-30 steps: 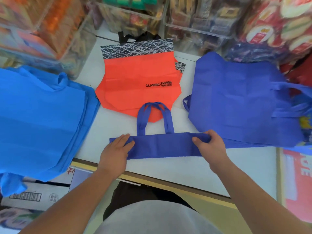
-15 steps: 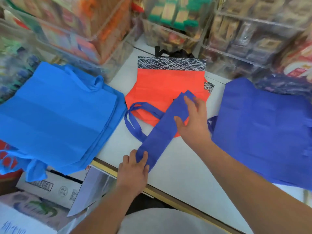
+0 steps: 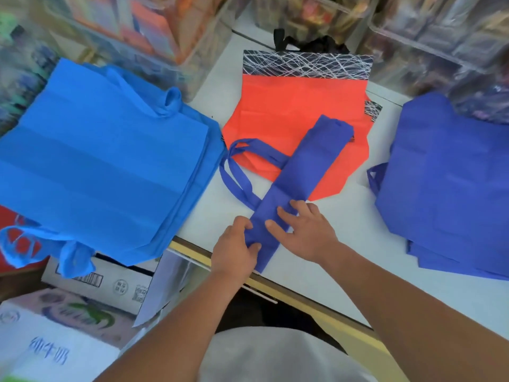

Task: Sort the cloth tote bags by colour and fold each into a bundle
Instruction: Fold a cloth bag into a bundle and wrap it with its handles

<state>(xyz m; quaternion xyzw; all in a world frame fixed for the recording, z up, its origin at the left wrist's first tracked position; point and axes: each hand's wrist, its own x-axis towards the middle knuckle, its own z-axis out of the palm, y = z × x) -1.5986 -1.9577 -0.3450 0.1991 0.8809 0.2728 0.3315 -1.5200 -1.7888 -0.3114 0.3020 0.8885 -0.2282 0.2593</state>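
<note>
Folding is in hand: a dark-blue tote (image 3: 311, 161), narrowed to a long strip, lies slantwise on the white table (image 3: 352, 244), its far end over the orange bag (image 3: 289, 106). The left hand (image 3: 234, 249) clamps thumb and curled fingers on the strip's near end; the right hand (image 3: 305, 232) presses just beyond it, fingers straight and apart. Next, likely, the near end wants rolling tightly toward the far end, making a bundle for the dark-blue stack (image 3: 451, 188) at right.

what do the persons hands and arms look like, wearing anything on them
Both the left hand and the right hand are bare: no gloves, rings or watch show. No sleeves are in view. A pale grey shirt shows at the bottom edge.
</note>
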